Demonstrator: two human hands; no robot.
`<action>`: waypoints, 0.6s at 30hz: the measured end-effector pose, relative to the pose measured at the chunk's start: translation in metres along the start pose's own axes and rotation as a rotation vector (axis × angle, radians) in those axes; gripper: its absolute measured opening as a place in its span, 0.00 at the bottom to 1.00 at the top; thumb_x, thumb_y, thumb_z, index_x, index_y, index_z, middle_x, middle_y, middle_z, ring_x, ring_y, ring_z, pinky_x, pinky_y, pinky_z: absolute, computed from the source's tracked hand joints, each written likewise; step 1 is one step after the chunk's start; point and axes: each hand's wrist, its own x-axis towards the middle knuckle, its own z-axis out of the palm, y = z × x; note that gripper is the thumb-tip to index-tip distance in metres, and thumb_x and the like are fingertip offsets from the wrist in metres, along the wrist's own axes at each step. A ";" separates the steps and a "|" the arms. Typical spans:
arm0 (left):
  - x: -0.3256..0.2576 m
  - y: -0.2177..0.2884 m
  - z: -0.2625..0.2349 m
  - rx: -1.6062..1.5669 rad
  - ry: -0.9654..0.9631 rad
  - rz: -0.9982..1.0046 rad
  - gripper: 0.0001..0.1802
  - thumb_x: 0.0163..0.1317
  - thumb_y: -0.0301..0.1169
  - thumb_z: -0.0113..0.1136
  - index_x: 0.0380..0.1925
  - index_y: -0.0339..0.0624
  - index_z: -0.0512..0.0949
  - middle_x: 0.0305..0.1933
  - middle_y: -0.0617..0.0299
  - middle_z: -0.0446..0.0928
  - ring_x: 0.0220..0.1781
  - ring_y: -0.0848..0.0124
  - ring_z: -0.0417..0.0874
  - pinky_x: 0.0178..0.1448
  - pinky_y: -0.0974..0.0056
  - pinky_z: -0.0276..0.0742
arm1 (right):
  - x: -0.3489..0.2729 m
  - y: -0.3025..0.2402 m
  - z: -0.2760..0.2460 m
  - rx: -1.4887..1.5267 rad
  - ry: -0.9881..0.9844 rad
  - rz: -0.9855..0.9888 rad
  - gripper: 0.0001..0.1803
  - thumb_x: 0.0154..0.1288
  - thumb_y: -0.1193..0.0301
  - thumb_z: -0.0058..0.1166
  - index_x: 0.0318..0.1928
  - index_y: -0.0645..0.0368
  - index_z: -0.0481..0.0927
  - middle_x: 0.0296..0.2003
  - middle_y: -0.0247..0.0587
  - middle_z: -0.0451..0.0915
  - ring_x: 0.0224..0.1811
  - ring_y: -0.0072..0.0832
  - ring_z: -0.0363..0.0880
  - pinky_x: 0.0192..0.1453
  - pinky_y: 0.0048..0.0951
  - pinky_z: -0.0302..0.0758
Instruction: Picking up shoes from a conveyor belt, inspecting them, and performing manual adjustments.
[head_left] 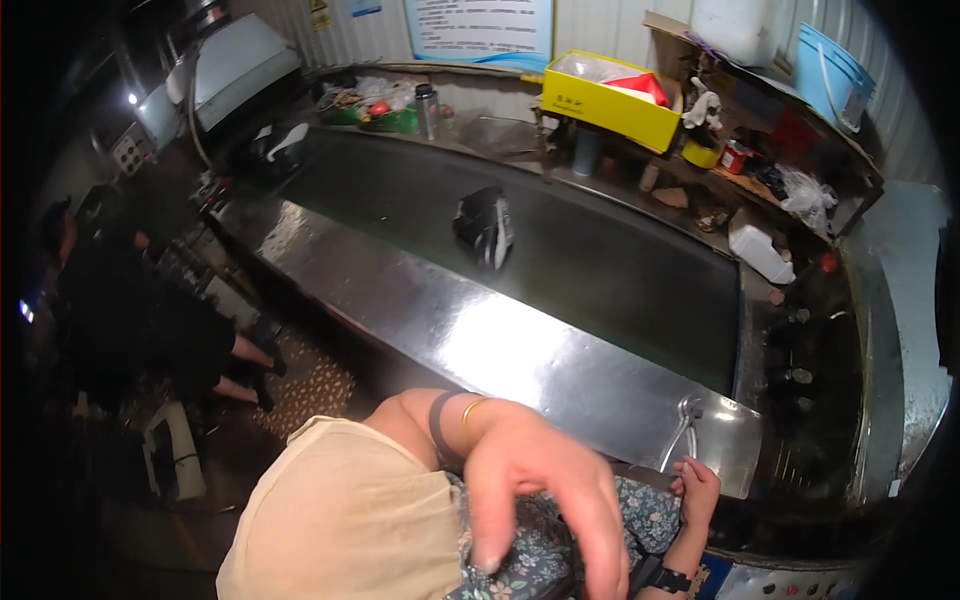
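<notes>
My left hand hangs limp at the bottom centre with its fingers apart and pointing down. It holds nothing and wears a gold bangle and a dark band at the wrist. Its fingertips brush floral cloth on my lap. My right hand, with a black watch on the wrist, sits low at the right. Its curled fingers are against the corner of the steel counter rim, just below a bent metal hook. A black item with pale stripes lies on the dark belt farther away.
A yellow box, a blue bin, a white jug and a metal flask crowd the shelf behind the belt. Another person in dark clothes sits at the left on a patterned floor.
</notes>
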 end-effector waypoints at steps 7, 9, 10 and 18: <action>-0.175 -0.062 0.052 0.775 1.083 -1.254 0.26 0.66 0.36 0.61 0.61 0.38 0.73 0.57 0.52 0.80 0.59 0.62 0.80 0.63 0.60 0.74 | -0.005 -0.010 0.031 -0.195 -0.238 -0.062 0.08 0.56 0.77 0.67 0.37 0.68 0.87 0.30 0.37 0.86 0.29 0.19 0.80 0.35 0.20 0.75; -0.225 -0.049 0.079 1.054 0.949 -1.732 0.27 0.62 0.42 0.63 0.56 0.37 0.77 0.56 0.47 0.80 0.59 0.55 0.80 0.63 0.57 0.74 | -0.012 -0.010 0.028 -0.225 -0.202 -0.095 0.08 0.54 0.77 0.69 0.35 0.66 0.87 0.29 0.35 0.85 0.29 0.19 0.79 0.36 0.21 0.75; -0.250 -0.042 0.094 0.977 1.076 -1.776 0.26 0.62 0.42 0.63 0.55 0.37 0.78 0.55 0.47 0.80 0.58 0.55 0.81 0.63 0.57 0.75 | -0.020 -0.021 0.032 -0.301 -0.211 -0.107 0.08 0.52 0.77 0.70 0.34 0.66 0.87 0.28 0.35 0.85 0.29 0.18 0.79 0.36 0.22 0.75; -0.287 -0.030 0.112 0.940 1.575 -1.690 0.24 0.60 0.40 0.63 0.52 0.35 0.79 0.52 0.46 0.81 0.56 0.55 0.82 0.61 0.59 0.76 | -0.045 -0.030 0.023 -0.412 -0.187 -0.088 0.08 0.54 0.74 0.70 0.30 0.66 0.85 0.25 0.34 0.84 0.27 0.16 0.77 0.34 0.21 0.73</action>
